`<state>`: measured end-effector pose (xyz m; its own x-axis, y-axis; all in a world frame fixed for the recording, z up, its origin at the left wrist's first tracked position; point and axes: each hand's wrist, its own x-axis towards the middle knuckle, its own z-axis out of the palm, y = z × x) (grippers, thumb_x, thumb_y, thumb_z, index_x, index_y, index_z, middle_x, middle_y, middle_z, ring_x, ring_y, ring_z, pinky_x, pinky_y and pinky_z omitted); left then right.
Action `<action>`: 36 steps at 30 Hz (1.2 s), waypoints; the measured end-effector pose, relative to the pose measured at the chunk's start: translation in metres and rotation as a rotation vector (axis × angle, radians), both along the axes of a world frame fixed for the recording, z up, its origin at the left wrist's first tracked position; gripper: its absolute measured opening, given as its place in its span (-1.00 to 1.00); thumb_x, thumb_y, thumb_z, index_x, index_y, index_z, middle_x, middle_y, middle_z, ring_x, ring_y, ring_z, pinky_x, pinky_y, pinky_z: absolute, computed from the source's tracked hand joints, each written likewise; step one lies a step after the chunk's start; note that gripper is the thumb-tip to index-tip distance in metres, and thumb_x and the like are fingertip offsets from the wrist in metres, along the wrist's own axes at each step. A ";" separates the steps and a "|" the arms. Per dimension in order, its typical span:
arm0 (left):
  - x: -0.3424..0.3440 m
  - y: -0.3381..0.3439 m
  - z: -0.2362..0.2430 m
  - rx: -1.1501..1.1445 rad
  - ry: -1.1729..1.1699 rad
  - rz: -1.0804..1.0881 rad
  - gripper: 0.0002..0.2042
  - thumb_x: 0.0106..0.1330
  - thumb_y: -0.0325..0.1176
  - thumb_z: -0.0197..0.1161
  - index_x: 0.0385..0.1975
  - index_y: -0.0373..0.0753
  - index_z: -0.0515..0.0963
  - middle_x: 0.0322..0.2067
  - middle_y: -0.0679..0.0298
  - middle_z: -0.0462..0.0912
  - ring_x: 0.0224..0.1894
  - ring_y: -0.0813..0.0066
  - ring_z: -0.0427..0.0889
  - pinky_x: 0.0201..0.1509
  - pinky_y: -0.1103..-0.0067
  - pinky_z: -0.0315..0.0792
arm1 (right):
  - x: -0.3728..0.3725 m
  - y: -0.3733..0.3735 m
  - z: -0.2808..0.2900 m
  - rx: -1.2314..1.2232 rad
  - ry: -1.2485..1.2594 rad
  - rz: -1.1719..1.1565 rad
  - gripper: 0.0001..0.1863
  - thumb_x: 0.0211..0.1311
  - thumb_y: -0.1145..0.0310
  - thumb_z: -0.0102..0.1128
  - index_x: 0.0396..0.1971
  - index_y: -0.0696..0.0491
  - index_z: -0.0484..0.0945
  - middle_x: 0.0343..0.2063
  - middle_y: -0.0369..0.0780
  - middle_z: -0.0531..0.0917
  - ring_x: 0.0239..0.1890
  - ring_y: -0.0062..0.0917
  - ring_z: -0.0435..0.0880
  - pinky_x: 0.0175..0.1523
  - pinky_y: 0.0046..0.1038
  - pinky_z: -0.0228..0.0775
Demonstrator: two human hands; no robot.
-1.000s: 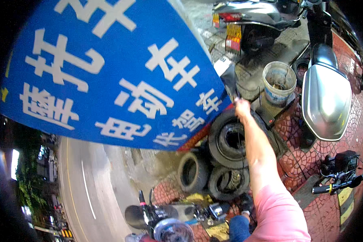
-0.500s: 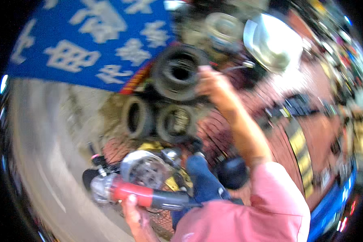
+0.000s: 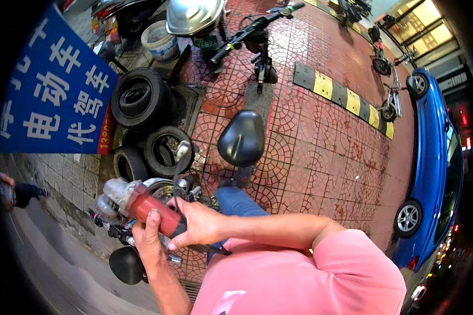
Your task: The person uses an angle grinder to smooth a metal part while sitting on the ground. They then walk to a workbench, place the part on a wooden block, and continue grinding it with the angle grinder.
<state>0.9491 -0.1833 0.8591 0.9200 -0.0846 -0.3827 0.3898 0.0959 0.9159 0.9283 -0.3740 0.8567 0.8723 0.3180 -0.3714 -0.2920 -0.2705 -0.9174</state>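
Note:
I hold a red and black angle grinder with a metal head in front of my body. My left hand grips the red body from the left, thumb on top. My right hand is closed round its black rear part, where a dark strip, perhaps the cord, rises to a small pale end that I cannot make out clearly. Parts of a two-wheeler lie beyond and below the grinder, partly hidden. A black saddle is ahead of my leg.
Stacked tyres, a white bucket and a blue sign stand ahead and left. Scooters, a striped speed bump and a blue car are ahead and right. A passer-by's leg shows at far left.
My view has swung right. My right hand has come down from beside the sign and tyres onto the grinder, which my left hand was holding.

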 end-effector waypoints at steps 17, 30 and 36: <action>-0.144 -0.107 -0.070 -0.035 0.304 0.071 -0.59 0.51 0.11 0.21 -0.17 -0.17 0.64 -0.30 0.25 0.74 -0.21 0.35 0.74 -0.11 0.30 0.66 | -0.336 -0.385 0.009 1.030 0.512 -0.465 -0.14 -0.31 0.16 0.66 0.06 0.25 0.48 -0.32 -0.10 0.72 -0.41 -0.42 0.75 -0.32 -0.42 0.65; -0.254 -0.288 -0.236 -0.021 0.670 0.196 -0.35 0.36 0.20 0.26 0.16 -0.29 0.55 0.05 -0.04 0.68 0.07 -0.02 0.66 0.14 -0.06 0.54 | -0.708 -0.729 0.182 0.325 -0.905 -1.100 -0.04 -0.05 0.39 0.66 0.30 0.19 0.19 -0.02 -0.14 0.53 -0.05 -0.36 0.60 0.07 -0.30 0.55; -0.251 -0.369 -0.302 0.303 0.781 0.260 -0.45 0.36 0.19 0.22 0.12 -0.12 0.57 -0.09 0.02 0.69 -0.19 0.03 0.66 -0.06 -0.08 0.60 | -0.738 -0.811 0.242 0.502 -1.700 -1.301 -0.58 -0.08 0.17 0.44 -0.28 0.01 0.45 -0.31 -0.26 0.53 -0.19 -0.43 0.57 0.01 -0.30 0.45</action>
